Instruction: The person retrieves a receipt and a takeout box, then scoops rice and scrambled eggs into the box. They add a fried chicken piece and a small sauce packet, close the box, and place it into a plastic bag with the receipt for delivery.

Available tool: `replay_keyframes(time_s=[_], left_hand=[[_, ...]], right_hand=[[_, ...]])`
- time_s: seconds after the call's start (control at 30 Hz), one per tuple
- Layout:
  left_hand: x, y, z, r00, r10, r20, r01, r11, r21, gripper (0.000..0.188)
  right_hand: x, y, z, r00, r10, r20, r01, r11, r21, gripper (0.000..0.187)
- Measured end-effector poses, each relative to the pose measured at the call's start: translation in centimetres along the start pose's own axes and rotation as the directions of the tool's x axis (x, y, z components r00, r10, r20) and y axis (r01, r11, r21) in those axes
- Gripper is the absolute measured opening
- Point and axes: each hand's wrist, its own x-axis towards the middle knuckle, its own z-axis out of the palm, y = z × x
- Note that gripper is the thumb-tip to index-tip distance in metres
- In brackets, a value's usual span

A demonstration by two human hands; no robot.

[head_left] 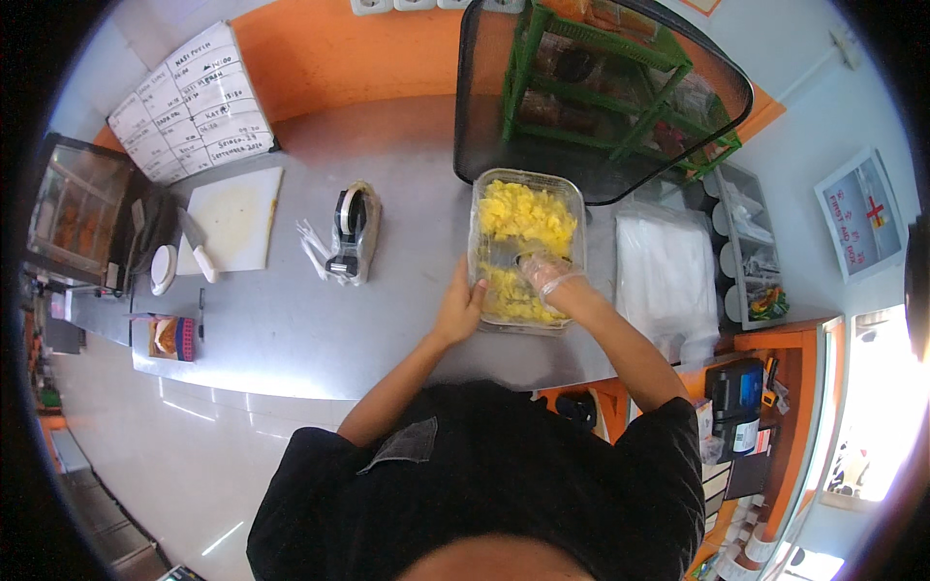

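A clear rectangular container (530, 325) stands on the steel table in front of me. Yellow food in loose lumps (528, 211), resembling scrambled egg, fills its far part and lies in its near part, with a barer strip between. My left hand (463, 308) grips the container's left wall near the front corner, thumb at the rim. Inside the container is my right hand (549, 278), in a clear plastic glove, its fingers closed and pointing down to the left. Something small and dark shows at its fingertips, too unclear to name.
Behind the container stands a black mesh cover (465, 116) before green racks (523, 77). Clear plastic bags (664, 276) lie to the right. Leftward are a tape dispenser (351, 228), a white cutting board (237, 218), a knife (197, 244) and a small box (172, 338).
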Motion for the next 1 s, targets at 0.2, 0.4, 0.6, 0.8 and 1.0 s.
replay_keyframes(time_s=[0.2, 0.4, 0.6, 0.8, 1.0], left_hand=[[0.0, 0.6, 0.4, 0.998, -0.050, 0.033, 0.052, 0.996, -0.073, 0.058], [-0.5, -1.6, 0.9, 0.998, -0.059, 0.036, 0.060, 0.998, -0.019, 0.058], [0.1, -0.3, 0.7, 0.999, 0.049, -0.005, -0.049, 0.999, 0.010, 0.058], [-0.1, 0.3, 0.3, 0.999, 0.023, 0.034, -0.022, 1.000, -0.019, 0.061], [-1.6, 0.7, 0.4, 0.977, 0.207, 0.041, -0.210, 0.932, 0.296, 0.071]], right_hand=[[1.3, -0.1, 7.0, 0.874, 0.252, -0.416, -0.261, 0.965, 0.037, 0.031], [0.8, -0.4, 3.8, 0.978, 0.191, -0.078, -0.185, 0.979, 0.086, 0.029], [0.0, -0.5, 3.8, 0.860, 0.360, -0.362, -0.355, 0.931, 0.083, 0.030], [1.5, -0.5, 4.6, 0.877, 0.429, -0.218, -0.443, 0.896, -0.018, 0.029], [-1.0, -0.8, -0.9, 0.959, 0.244, 0.143, -0.264, 0.953, 0.148, 0.024]])
